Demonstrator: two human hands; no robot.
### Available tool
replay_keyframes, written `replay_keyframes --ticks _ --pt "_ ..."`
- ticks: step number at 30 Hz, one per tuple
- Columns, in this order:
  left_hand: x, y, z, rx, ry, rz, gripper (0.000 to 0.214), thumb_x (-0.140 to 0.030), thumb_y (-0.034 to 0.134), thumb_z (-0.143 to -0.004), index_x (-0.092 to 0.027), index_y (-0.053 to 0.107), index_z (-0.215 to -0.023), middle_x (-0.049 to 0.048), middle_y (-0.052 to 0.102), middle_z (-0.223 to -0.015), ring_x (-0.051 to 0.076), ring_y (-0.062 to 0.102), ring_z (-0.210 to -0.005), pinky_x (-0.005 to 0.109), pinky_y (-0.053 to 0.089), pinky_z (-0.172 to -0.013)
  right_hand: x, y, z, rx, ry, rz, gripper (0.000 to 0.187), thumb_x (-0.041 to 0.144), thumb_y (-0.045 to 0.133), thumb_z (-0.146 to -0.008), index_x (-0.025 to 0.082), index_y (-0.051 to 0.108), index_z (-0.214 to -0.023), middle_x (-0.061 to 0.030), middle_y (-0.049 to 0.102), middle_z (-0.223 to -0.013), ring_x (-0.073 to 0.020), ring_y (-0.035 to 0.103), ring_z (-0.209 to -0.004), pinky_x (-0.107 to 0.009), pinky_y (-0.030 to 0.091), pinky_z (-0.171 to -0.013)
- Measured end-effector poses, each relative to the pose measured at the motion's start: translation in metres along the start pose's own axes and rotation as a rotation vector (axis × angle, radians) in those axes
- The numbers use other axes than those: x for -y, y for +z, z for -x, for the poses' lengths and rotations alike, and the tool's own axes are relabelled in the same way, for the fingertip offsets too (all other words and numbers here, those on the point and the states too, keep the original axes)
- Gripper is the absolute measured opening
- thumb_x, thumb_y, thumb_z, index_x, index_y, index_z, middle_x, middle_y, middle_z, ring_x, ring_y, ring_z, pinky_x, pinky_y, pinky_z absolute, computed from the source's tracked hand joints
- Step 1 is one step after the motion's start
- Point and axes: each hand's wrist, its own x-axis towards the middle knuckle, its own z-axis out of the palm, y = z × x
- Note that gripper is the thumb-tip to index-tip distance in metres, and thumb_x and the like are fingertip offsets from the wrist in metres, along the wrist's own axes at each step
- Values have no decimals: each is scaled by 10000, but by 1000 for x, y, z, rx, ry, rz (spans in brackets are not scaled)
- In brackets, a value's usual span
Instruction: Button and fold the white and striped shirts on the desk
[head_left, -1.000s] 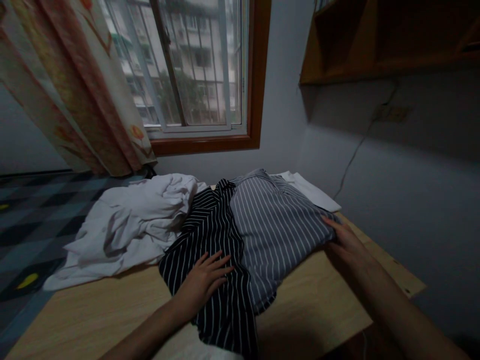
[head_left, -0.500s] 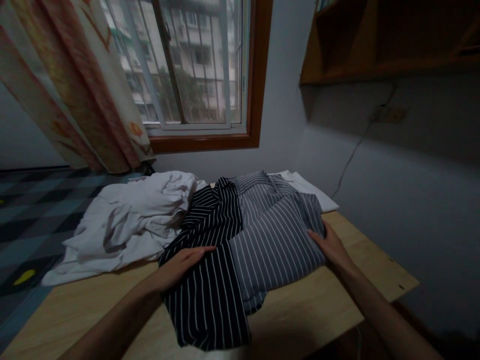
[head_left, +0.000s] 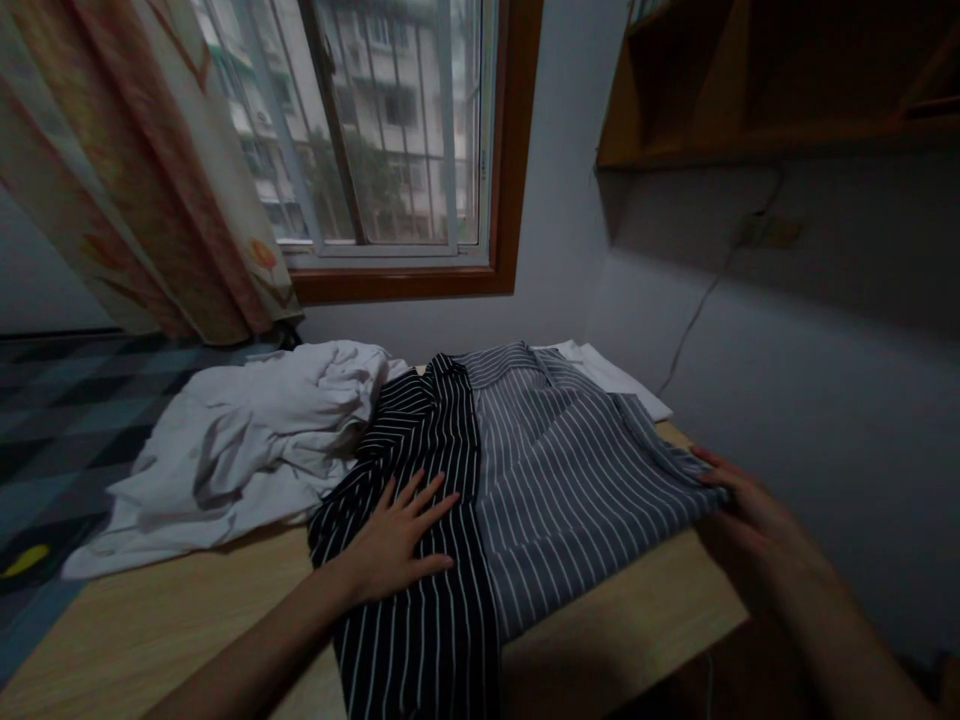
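- Closest of all, the black side of the striped shirt (head_left: 555, 490) runs down past the bottom of the view, lying on the pale wooden table (head_left: 255, 600).
- And there's the left hand (head_left: 397, 545), palm down on that black side, fingers fanned wide, thumb out to the right! It presses on the cloth and grips nothing; the shirt lies under it and spreads out ahead and to its right.
- Over on the right, the right hand (head_left: 750, 505) has the outer corner of the grey side, fingers closed around the edge. The shirt is all to its left, the grey cloth stretching between the two hands; the underside of that grip is hidden.
- Beyond the left hand, the collar end of the shirt lies toward the wall, black to the left, grey to the right.
- Left of the shirt, right up beside it, a crumpled white heap of cloth (head_left: 262, 430)!
- Past the grey side, at the far right, a flat white cloth (head_left: 622, 380) peeks out.
- Farther back, a tulip-patterned curtain (head_left: 165, 180) hangs left of the barred window (head_left: 390, 140), wooden shelving (head_left: 675, 100) up on the right.
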Motion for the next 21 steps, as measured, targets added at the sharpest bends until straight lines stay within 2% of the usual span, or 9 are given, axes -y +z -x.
replay_keyframes --ticks 3,5,7,9,11,13,17,21 --pt "4 -1 5 24 22 -5 820 -763 403 -809 -335 258 -1493 94 169 -1575 412 124 -1433 697 114 -1080 12 1 8 26 26 -84 412 167 686 -606 226 651 -1013 -60 729 -954 -227 695 -794 -371 575 -739" --pt "5 -2 9 30 26 -10 810 -756 409 -812 -344 254 -1492 84 168 -1577 408 123 -1435 692 106 -1086 8 8 14 65 13 -122 316 264 666 -677 207 658 -989 -85 724 -971 -250 691 -873 -405 564 -809" --pt "5 -3 11 27 16 -7 789 -744 408 -822 -351 260 -1490 71 174 -1577 400 125 -1436 682 104 -1095 -3 16 20 107 66 -139 263 316 640 -721 188 669 -949 -95 727 -941 -260 687 -915 -413 552 -847" --pt "1 -6 11 35 -15 6 777 -734 396 -835 -345 258 -1493 70 179 -1577 398 125 -1437 673 113 -1100 -18 21 26 151 197 -141 224 331 629 -742 174 676 -896 -95 731 -873 -267 691 -917 -416 552 -843" --pt "-6 -9 9 49 -46 22 779 -732 380 -843 -336 244 -1500 82 175 -1578 411 123 -1433 675 133 -1094 -31 21 31 209 297 -127 248 383 617 -765 171 679 -877 -100 732 -841 -284 692 -918 -442 556 -820" --pt "-12 -11 3 48 -45 29 781 -735 375 -842 -339 241 -1501 95 170 -1579 429 118 -1428 682 147 -1085 -42 17 33 233 315 -106 299 442 621 -757 178 685 -884 -103 736 -835 -297 697 -898 -463 559 -798" --pt "-16 -8 -13 18 2 24 769 -749 387 -828 -354 300 -1481 94 191 -1579 439 106 -1428 698 124 -1077 -50 -5 29 166 232 3 244 360 700 -631 201 694 -816 -101 738 -783 -306 703 -785 -474 559 -775" --pt "-10 0 -24 -1 -32 25 792 -762 396 -813 -337 321 -1477 100 201 -1576 457 83 -1425 726 98 -1060 -44 -27 24 83 -57 12 347 459 645 -652 234 710 -908 -107 744 -826 -342 688 -895 -554 518 -830"
